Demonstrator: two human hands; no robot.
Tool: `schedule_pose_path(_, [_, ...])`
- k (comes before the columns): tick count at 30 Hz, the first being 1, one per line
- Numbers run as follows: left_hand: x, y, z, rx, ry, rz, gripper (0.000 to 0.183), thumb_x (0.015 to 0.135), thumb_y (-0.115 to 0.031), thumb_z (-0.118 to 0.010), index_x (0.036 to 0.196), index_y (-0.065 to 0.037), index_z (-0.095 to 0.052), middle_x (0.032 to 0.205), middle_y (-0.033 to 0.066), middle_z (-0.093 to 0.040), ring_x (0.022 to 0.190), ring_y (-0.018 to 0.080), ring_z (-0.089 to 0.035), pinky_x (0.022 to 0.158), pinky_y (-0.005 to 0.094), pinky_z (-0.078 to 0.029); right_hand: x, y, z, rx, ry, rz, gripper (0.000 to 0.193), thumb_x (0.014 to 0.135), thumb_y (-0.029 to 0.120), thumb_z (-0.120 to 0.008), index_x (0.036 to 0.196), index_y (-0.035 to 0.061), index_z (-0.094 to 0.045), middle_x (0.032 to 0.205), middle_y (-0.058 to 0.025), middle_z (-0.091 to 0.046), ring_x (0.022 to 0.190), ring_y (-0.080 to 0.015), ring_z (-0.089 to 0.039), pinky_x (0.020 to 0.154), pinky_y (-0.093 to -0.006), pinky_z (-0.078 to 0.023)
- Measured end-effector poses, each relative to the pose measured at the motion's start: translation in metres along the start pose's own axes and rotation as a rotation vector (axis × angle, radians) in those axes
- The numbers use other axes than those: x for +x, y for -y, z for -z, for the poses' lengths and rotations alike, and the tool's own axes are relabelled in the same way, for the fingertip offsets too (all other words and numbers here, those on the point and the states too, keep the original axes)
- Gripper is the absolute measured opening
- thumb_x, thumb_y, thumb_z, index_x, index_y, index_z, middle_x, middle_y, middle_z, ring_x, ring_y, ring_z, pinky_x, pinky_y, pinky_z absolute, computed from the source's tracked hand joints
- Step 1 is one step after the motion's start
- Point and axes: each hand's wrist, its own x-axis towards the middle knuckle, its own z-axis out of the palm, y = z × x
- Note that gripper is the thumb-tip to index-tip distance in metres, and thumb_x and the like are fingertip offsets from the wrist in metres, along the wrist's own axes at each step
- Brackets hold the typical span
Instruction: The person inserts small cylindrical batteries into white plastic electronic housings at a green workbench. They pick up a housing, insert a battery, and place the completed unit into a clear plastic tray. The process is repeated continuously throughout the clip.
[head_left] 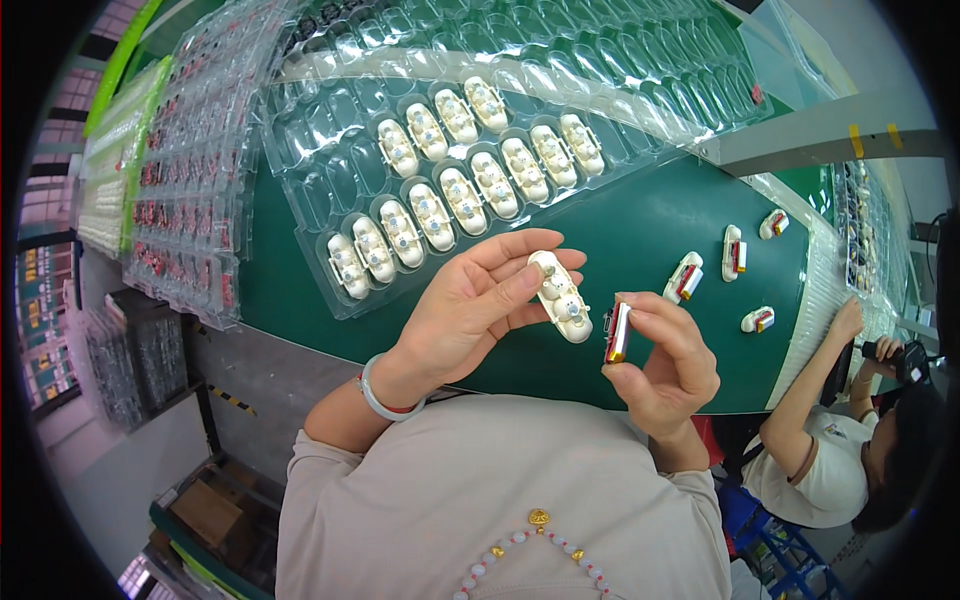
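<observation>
My left hand [480,300] grips a white oval plastic housing [562,298], its open inner side with round bosses turned up and the thumb on its upper end. Close to its right, my right hand [662,362] pinches a small battery-and-board piece [617,333], silvery white with red and yellow edges, between thumb and fingers. The two parts are apart. Beyond the left hand, a clear blister tray [300,215] carries several similar white housings [430,217] in slanting rows. Past my right hand lies a white housing fitted with a red-edged piece [684,277].
More fitted housings [734,253] are scattered on the green table [600,230] to the right. Stacked clear trays [190,170] stand at the left. A grey metal bar [830,135] crosses the far right. A co-worker [820,450] sits at the right, handling a dark tool [912,362].
</observation>
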Motion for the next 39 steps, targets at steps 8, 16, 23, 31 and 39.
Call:
schedule_pose_path(8, [0.000,0.010,0.008,-0.091,0.082,0.057,0.037,0.095,-0.021,-0.048,0.126,-0.003,-0.044,0.119,0.0136,-0.055,0.106,0.0188,-0.056,0.088,0.0339,-0.048,0.009,-0.007,0.001,0.093,0.074,-0.027,0.046,0.061,0.004,-0.079,0.102,-0.0058,-0.062,0.101,-0.0194,-0.064,0.092,-0.0303,-0.061,0.081,-0.0372,-0.047])
schedule_pose_path(16, [0.001,0.009,0.002,-0.086,0.080,0.120,0.034,0.094,-0.024,-0.051,0.121,-0.003,-0.047,0.108,0.0070,-0.058,0.095,0.0123,-0.059,0.079,0.0319,-0.052,0.005,-0.015,-0.006,0.063,0.100,-0.069,0.043,0.063,0.005,-0.077,0.103,-0.0039,-0.063,0.103,-0.0178,-0.065,0.096,-0.0300,-0.059,0.084,-0.0377,-0.045])
schedule_pose_path(23, [0.002,0.007,-0.001,-0.066,0.037,0.119,0.032,0.094,-0.022,-0.052,0.119,-0.002,-0.049,0.106,0.0053,-0.058,0.093,0.0102,-0.058,0.077,0.0294,-0.052,-0.003,-0.022,-0.009,0.129,0.060,-0.116,0.040,0.068,0.005,-0.073,0.106,-0.0049,-0.062,0.106,-0.0194,-0.064,0.099,-0.0302,-0.058,0.089,-0.0384,-0.043])
schedule_pose_path(31, [0.000,0.006,0.000,-0.071,0.015,0.124,0.031,0.094,-0.021,-0.052,0.117,-0.002,-0.050,0.106,0.0042,-0.058,0.093,0.0091,-0.057,0.076,0.0263,-0.052,-0.005,-0.021,-0.013,0.170,0.049,-0.219,0.038,0.069,0.002,-0.068,0.106,-0.0070,-0.062,0.108,-0.0204,-0.063,0.103,-0.0295,-0.057,0.092,-0.0385,-0.041])
schedule_pose_path(39, [-0.001,0.007,0.001,-0.090,0.031,0.101,0.028,0.094,-0.021,-0.052,0.115,-0.002,-0.051,0.104,0.0034,-0.058,0.093,0.0085,-0.057,0.076,0.0260,-0.053,-0.004,-0.021,-0.015,0.162,0.043,-0.238,0.040,0.066,-0.002,-0.064,0.105,-0.0076,-0.062,0.107,-0.0204,-0.063,0.104,-0.0294,-0.057,0.094,-0.0390,-0.040])
